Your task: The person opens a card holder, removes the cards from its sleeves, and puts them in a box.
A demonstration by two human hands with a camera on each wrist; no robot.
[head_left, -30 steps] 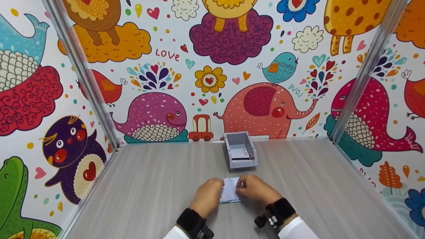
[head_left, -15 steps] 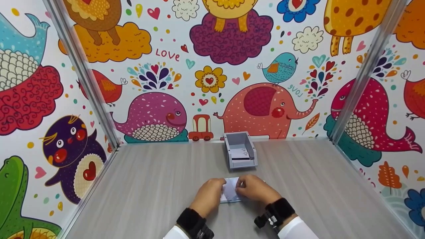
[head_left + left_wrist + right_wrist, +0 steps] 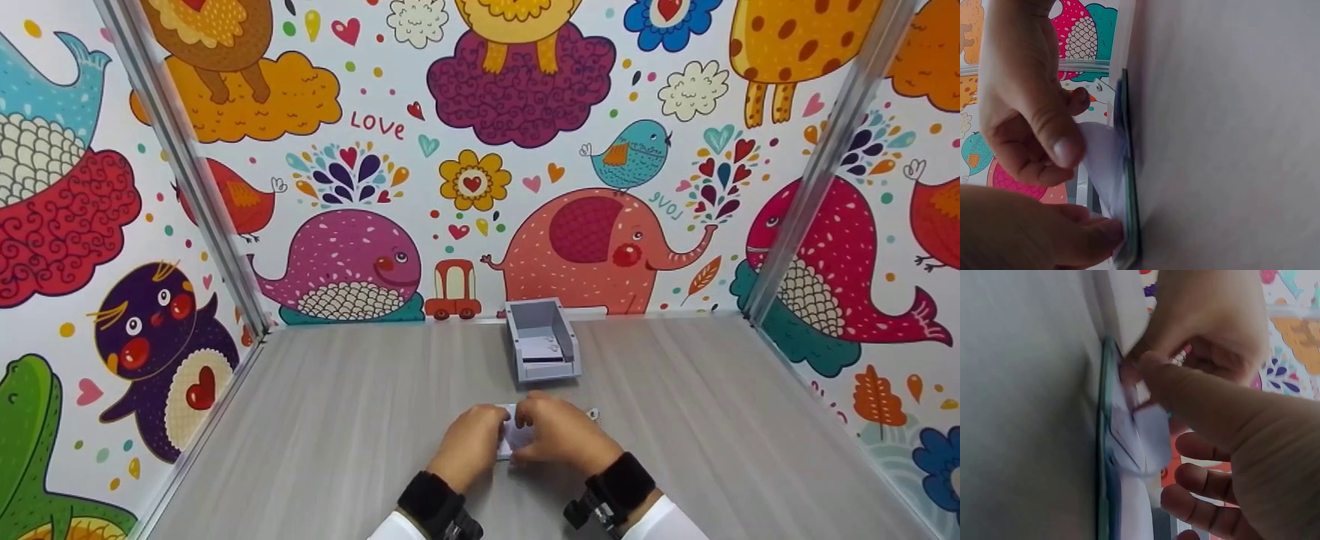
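A small flat card holder (image 3: 504, 452) with teal edges and pale translucent sleeves lies opened on the table between both hands. In the left wrist view one sleeve (image 3: 1103, 160) stands up, bent away from the rest. My left hand (image 3: 469, 441) grips the holder's left side, thumb tip on the pale inner surface. Over the holder's right half is my right hand (image 3: 566, 435), thumb and fingers spread apart around the raised sleeve. In the right wrist view the raised sleeve (image 3: 1154, 439) sits beside the right thumb, while the other fingers hang loosely bent.
A grey bin (image 3: 547, 370) with pale cards inside stands just behind the hands. A small round metal piece (image 3: 593, 413) shows beyond the right hand. Printed panels (image 3: 465, 112) with metal posts enclose the back and sides of the grey table (image 3: 337, 420).
The right hand has shifted left over the holder, its thumb and fingers parting. The sleeve flattened out between the two earlier frames and now stands bent. The left hand stays almost in place.
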